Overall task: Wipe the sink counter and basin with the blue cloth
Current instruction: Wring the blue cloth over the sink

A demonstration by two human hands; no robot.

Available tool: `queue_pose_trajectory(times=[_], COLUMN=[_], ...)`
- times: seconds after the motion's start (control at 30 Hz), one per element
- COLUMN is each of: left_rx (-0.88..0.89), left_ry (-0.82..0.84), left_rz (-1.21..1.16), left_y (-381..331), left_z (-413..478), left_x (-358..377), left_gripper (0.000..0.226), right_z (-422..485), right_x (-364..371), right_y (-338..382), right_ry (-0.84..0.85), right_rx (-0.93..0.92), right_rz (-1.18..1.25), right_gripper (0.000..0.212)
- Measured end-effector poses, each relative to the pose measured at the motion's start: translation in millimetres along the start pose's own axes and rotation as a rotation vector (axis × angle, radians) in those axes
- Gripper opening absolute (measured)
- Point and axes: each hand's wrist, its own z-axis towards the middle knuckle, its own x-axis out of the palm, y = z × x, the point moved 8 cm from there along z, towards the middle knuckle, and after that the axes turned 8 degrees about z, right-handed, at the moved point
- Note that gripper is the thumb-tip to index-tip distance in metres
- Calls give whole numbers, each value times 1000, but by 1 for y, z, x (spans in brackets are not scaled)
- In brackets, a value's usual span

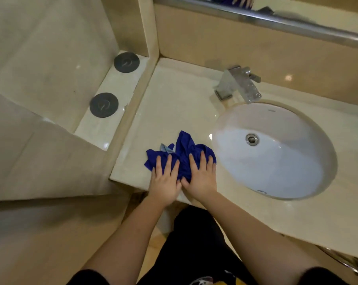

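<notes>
Quick count: one cloth (186,147), two hands, one basin (276,161), one drain (252,139), one faucet (237,83), and two grey discs (126,62) on the ledge (112,87) off to the left. The cloth sits bunched on the surface (174,99) just left of the basin, near the front edge. It's widest left-to-right, with a ridge whose tip points toward the back wall. Left hand (165,179) and right hand (200,177) lie flat on it, fingers (202,161) straight, slightly apart, pressing rather than gripping.
</notes>
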Motion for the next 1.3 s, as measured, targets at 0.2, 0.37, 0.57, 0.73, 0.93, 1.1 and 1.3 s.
queue_pose_trajectory(times=[0.2,0.37,0.57,0.73,0.93,1.1,1.3], left_rx=[-13,-59,-29,-121,-16,53,-105], left_ry=[29,41,44,41,-7,2,-12], left_rz=[83,107,77,75,37,-33,30], left_y=[6,19,36,61,63,59,58], left_z=[73,133,221,279,342,356,311], left_x=[-32,-56,-101,-129,-158,-169,-151], left_gripper=[62,64,64,63,62,63,65], right_z=[64,124,202,269,308,312,294], right_x=[-33,-64,-102,-133,-160,-166,-153], right_y=[0,7,15,31,15,8,19], right_ry=[-42,-46,-83,-83,-203,-222,-120], right_rx=[22,21,35,-1,193,200,80], right_rz=[14,52,52,71,186,144,67], right_gripper=[83,83,79,76,86,87,79])
